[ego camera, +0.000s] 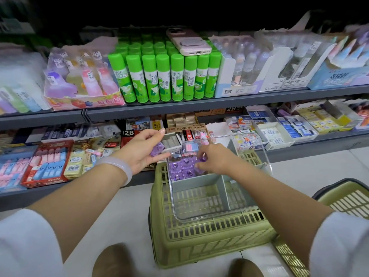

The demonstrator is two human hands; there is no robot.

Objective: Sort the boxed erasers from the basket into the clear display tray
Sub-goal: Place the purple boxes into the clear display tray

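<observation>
Knees (111, 260) and white sleeves (26, 246) fill the near edge; person likely crouches over a green basket (199, 242) turned bottom-up on the floor. Basket probably serves as a stand. Clear tray (209, 212) sits on top of it, gray dividers inside, near compartments hold nothing.

Purple boxes (180, 167) lie packed flat in rows in the far-left compartment, pink and blue ones (190, 146) just beyond. Rows probably laid face-up so labels show.

Right hand (215, 159) reaches into that far-left compartment, fingertips pinching a purple box (200, 159) right over the row, apparently setting it in the next slot. Left hand (142, 149) hovers just left of the tray's far-left corner, thumb up, fingers loosely curled round a second purple box (157, 148), probably staged for the next placement. White bangle (121, 167) on the left wrist.

Second green basket (351, 198) at right, near, only its corner in view; contents not visible.

Floor is pale tile. Store aisle: gray shelves (179, 105) run across. Lower shelf holds assorted eraser boxes, upper one green glue sticks (163, 76) with a pink phone (188, 42) lying on their caps. Above is dark.
</observation>
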